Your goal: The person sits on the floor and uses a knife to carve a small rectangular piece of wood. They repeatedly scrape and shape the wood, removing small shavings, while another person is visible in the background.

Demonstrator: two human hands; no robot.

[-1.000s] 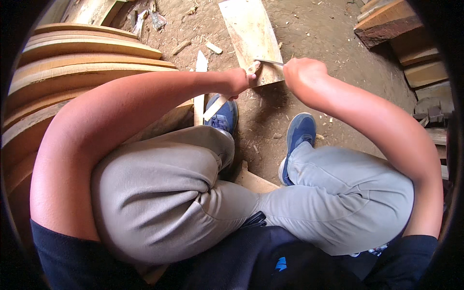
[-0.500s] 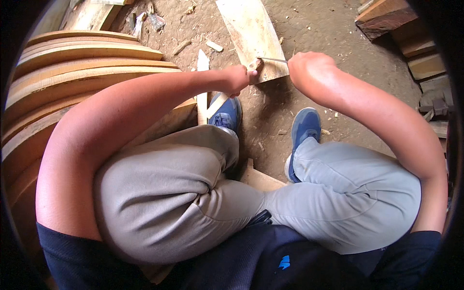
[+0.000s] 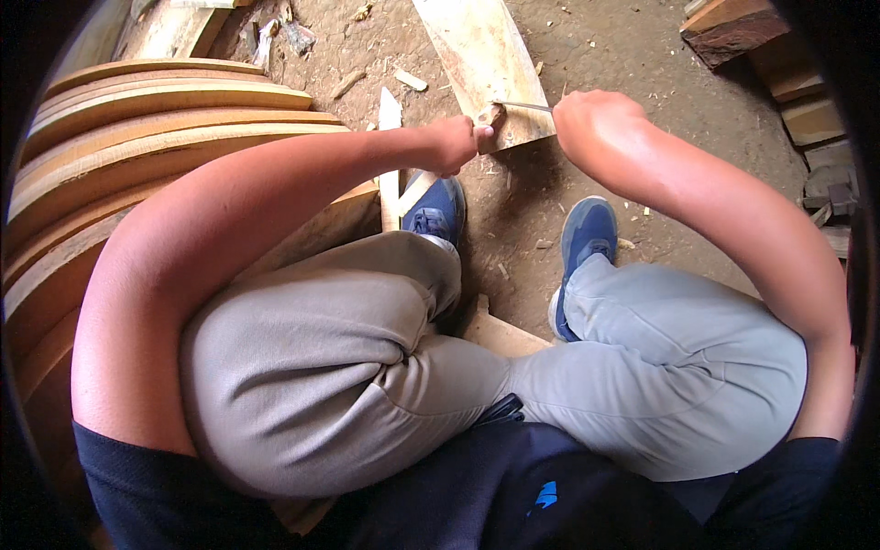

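you are sitting low with both knees bent, grey trousers filling the lower half of the view, and both arms are reaching forward over your blue shoes (image 3: 438, 209) toward a pale wooden board (image 3: 477, 55) lying on the dirt floor (image 3: 623, 55). your left hand (image 3: 456, 144) is closing into a fist at the near end of that board, the knuckles turned up and the thumb side pressing against the board's lower edge, where a small dark brown patch (image 3: 495, 114) is showing just beyond your fingers. your right hand (image 3: 591, 124) is clenching around the handle of a thin metal tool (image 3: 524, 106), and the handle itself is hidden inside the fist, so only the slim shaft is showing, running leftward from your hand toward the dark patch. the tip of the tool is meeting the board right at that patch, just beside your left thumb, so the working spot is lying between your two hands, closer to the left one. whether the left fist is actually gripping something small or merely bracing against the wood, you cannot tell from here. the board is stretching away from you toward the top of the view, its far end running out of frame. to your left a stack of curved wooden planks (image 3: 165, 119) is lying in layers, and a narrow pale offcut (image 3: 390, 137) is resting on the ground between that stack and your left foot. to your right, well apart from your hands, dark wood blocks (image 3: 733, 27) are sitting at the edge of the floor.
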